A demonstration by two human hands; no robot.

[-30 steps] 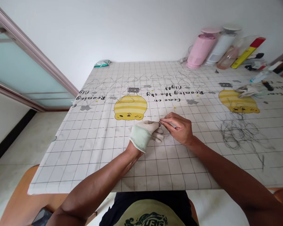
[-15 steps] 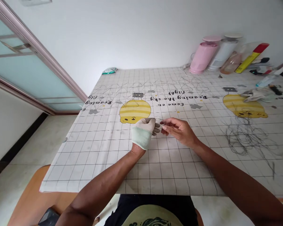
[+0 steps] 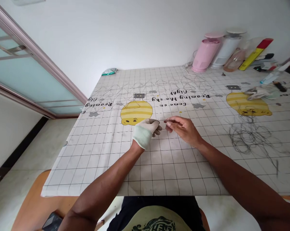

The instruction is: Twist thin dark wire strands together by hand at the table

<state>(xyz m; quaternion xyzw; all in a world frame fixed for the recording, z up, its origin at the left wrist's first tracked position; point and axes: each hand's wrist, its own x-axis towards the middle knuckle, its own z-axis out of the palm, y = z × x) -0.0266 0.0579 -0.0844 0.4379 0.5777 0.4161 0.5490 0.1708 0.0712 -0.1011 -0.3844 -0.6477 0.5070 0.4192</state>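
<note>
My left hand [image 3: 148,130], in a white glove with a pale green cuff, is closed in a pinch over the middle of the table. My bare right hand [image 3: 182,128] faces it, thumb and index finger pinched together. A thin wire [image 3: 162,120] spans the small gap between both sets of fingertips; its ends are hidden in the fingers. To the right lies a loose tangle of thin dark wire [image 3: 249,136]. Along the back of the table, several bent thin wire pieces [image 3: 140,85] lie in a row.
A checked cloth [image 3: 99,179] with yellow bear prints covers the table. At the back right stand a pink cylinder [image 3: 206,54], a white cylinder [image 3: 225,53], a clear bottle [image 3: 233,61] and a yellow-red box [image 3: 255,54]. Another glove [image 3: 259,92] lies right; a green-white packet [image 3: 109,71] back left.
The view has shifted slightly. Both hands remain close together, with the fingers slightly repositioned. The wire between them, earlier a small raised curve, now looks flatter.
</note>
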